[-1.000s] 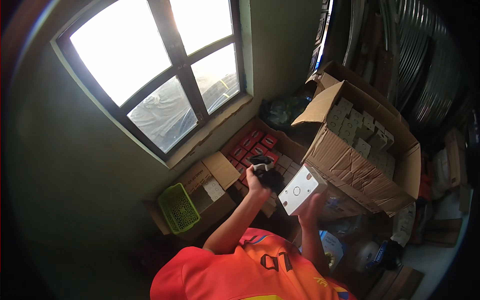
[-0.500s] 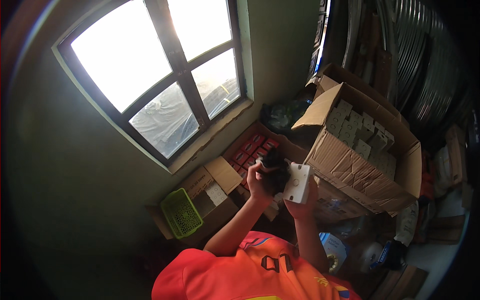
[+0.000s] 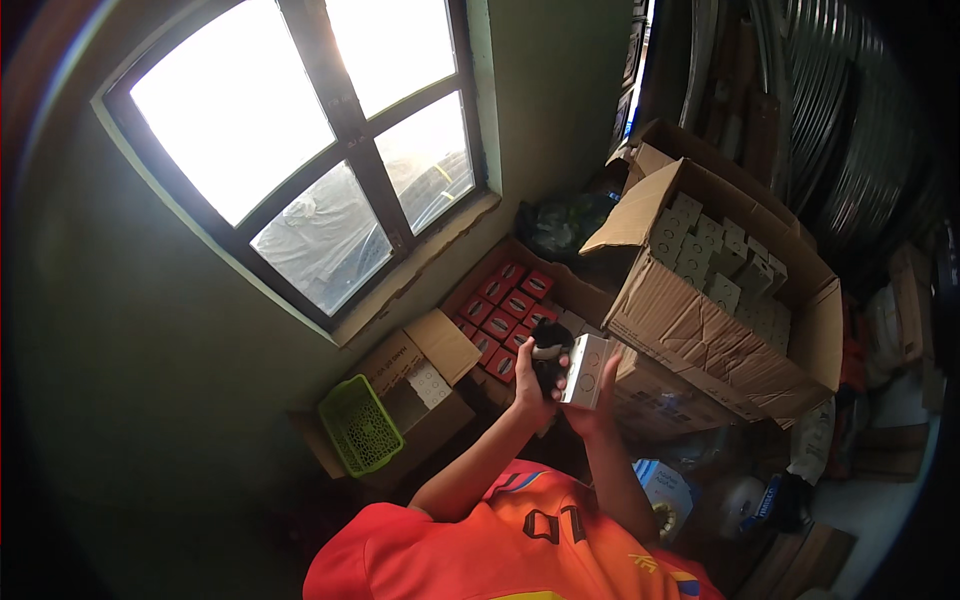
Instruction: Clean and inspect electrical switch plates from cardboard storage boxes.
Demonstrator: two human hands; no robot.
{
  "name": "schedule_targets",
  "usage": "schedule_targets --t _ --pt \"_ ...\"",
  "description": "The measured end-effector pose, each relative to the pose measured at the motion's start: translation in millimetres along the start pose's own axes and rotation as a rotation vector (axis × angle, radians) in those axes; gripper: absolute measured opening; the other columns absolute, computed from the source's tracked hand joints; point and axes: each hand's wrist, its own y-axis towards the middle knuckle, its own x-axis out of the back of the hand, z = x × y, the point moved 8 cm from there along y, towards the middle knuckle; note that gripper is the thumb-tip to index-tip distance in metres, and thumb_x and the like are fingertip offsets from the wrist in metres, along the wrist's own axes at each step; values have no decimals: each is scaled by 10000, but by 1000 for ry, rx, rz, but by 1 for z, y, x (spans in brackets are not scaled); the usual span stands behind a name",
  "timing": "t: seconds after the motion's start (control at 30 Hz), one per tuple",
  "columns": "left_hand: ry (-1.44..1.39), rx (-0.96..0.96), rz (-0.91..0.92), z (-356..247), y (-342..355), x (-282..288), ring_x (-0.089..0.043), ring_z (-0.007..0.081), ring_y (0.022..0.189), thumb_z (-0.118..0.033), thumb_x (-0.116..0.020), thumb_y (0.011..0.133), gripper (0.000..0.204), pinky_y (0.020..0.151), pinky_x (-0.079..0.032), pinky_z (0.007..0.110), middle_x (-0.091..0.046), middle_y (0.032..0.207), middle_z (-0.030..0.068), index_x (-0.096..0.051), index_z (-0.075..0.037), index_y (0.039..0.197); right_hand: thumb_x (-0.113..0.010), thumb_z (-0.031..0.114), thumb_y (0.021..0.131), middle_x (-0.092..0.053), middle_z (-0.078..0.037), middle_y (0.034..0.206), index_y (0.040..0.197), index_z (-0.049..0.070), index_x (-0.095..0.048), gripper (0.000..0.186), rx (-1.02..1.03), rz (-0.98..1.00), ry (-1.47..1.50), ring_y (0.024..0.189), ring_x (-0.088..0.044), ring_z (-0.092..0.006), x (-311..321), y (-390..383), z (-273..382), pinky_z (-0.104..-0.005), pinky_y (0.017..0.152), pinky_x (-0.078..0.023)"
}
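My right hand [image 3: 598, 412] is closed around a white electrical back box [image 3: 586, 374], held upright in front of my chest. Round knockout marks show on its side. Against the box's left side is a black rag-like bundle [image 3: 550, 362] with a pale patch, gripped in my left hand [image 3: 529, 384]. Fingertips of the left hand seem to reach the box's edge. Just beyond the hands, red small boxes [image 3: 498, 322] lie in rows inside a low carton. To the right stands a large open cardboard box [image 3: 690, 345] filled with similar white back boxes [image 3: 712, 245].
A green plastic basket [image 3: 362, 440] rests on an open carton [image 3: 435, 412] at the left, under the window [image 3: 365, 155]. Lower right are a blue-and-white box [image 3: 662, 490] and a roll [image 3: 742, 502]. Coiled tubing [image 3: 850, 130] hangs on the far right.
The white back box has turned, showing its side instead of its flat face. Both hands have come closer together, with the black bundle now against the box.
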Motion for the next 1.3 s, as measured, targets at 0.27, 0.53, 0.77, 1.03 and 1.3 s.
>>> schedule_targets --t 0.27,0.53,0.77,1.03,1.3 --pt "24 -634 -22 -106 -45 -40 -700 204 791 -487 -614 977 460 722 -598 343 -704 948 65 -669 -72 1168 -481 533 1094 -579 -35 1251 1634 193 -302 663 332 -238 -551 1076 -612 -141 -38 -11 56 -316 923 -528" --pt "819 -998 9 -93 -73 -111 -562 118 769 -123 -701 924 203 693 -482 285 -592 848 52 -601 18 1031 -511 317 1097 -467 -120 1412 1595 91 -301 586 643 -349 -1189 1203 -550 -181 -83 -26 73 -342 1012 -484" --pt "1020 -1293 100 -82 -121 -141 -596 227 746 -68 -721 828 176 696 -485 347 -582 818 120 -612 18 936 -475 416 1120 -493 -116 1370 1491 53 -426 521 681 -372 -889 1202 -542 -184 -79 -23 96 -354 1006 -480" --pt "1025 -986 88 -81 -88 -134 -539 140 674 -86 -723 856 168 639 -464 315 -565 752 79 -592 19 863 -356 437 1138 -527 -92 1296 1442 72 -463 487 653 -294 -845 1222 -539 -180 -86 -25 94 -357 1057 -442" --pt "917 -1003 47 -90 -74 -135 -492 74 676 -95 -688 927 170 616 -437 276 -536 728 -3 -569 1 854 -314 401 1154 -513 -61 1306 1452 93 -464 454 569 -350 -875 1213 -533 -149 -73 -45 74 -329 1042 -447"
